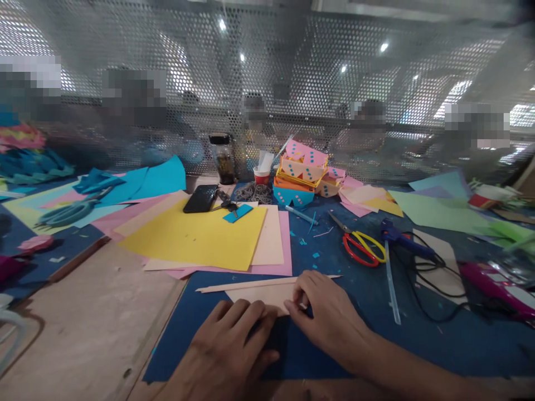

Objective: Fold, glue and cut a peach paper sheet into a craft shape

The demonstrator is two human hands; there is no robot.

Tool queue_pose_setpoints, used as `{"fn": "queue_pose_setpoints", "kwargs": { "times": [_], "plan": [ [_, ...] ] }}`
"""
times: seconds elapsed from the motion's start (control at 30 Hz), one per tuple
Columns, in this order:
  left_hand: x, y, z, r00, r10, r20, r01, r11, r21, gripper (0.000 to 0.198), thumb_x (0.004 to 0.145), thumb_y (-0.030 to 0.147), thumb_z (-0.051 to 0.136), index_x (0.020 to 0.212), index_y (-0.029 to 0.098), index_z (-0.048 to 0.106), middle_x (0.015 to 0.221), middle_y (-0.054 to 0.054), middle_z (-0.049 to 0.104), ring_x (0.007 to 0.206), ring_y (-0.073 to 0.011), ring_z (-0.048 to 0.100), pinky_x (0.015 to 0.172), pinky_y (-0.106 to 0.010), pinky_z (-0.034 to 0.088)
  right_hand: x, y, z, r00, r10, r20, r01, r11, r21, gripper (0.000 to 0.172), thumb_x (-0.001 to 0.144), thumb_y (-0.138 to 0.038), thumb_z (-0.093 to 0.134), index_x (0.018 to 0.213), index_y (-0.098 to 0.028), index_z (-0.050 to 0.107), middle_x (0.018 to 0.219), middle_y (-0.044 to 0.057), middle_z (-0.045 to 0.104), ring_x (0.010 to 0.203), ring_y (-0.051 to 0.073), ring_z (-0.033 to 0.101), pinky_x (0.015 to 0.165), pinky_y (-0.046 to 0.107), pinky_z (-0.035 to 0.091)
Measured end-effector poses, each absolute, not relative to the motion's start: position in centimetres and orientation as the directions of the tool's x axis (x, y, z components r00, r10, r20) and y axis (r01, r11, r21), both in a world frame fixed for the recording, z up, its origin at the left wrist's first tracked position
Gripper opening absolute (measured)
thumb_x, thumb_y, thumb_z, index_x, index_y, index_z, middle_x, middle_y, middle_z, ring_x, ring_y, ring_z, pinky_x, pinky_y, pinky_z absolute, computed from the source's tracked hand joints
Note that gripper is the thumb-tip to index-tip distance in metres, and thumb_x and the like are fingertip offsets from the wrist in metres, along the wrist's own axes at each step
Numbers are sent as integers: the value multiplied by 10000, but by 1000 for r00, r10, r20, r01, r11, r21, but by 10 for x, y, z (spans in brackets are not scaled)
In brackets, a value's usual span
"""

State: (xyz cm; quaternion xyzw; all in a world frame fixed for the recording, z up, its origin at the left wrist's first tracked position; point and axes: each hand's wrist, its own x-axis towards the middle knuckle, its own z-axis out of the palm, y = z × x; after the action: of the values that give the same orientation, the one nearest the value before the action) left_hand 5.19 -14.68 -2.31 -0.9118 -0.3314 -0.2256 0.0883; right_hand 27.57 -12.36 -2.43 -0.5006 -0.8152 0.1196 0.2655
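A peach sheet of paper (254, 295), with a narrow folded strip along its far edge, lies on a blue tabletop (334, 356) between a person's hands. The left hand (234, 340) is open, its bent fingers resting on the near edge. The right hand (326, 309) curls over the paper's right part; whether it pinches the paper, I cannot tell. Beyond lies a yellow sheet (196, 236) bearing a black phone (201, 199); to the right are scissors (363, 248) and a blue glue gun (407, 241).
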Motion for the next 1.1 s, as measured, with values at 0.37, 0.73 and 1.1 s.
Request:
{"fn": "queue_pose_setpoints", "kwargs": {
  "times": [0.37,0.73,1.1],
  "plan": [
    [46,-154,-33,699,540,468,634,-771,-58,460,1031,504,392,1228,151,611,1185,-47,670,920,-238,543,801,-405,374,262,-131,-20,-369,880,299,751,472,-461,80,870,-185,609,887,-212,535,944,18,574,925,230,480,827,402,350],
    [40,-159,-34,662,577,478,671,-741,-34,501,1017,569,379,1280,205,599,1235,-26,669,964,-220,550,833,-382,388,263,-130,-21,-339,895,291,750,443,-490,148,776,-94,571,871,-198,525,925,20,571,914,218,473,816,385,354],
    [33,-163,-26,665,616,422,667,-744,35,434,1031,463,430,1323,162,541,1289,-52,656,1075,-249,559,889,-409,448,278,-131,-23,-321,900,295,752,432,-497,181,753,-42,508,850,-195,513,899,20,566,884,209,486,805,373,349]
  ]
}}
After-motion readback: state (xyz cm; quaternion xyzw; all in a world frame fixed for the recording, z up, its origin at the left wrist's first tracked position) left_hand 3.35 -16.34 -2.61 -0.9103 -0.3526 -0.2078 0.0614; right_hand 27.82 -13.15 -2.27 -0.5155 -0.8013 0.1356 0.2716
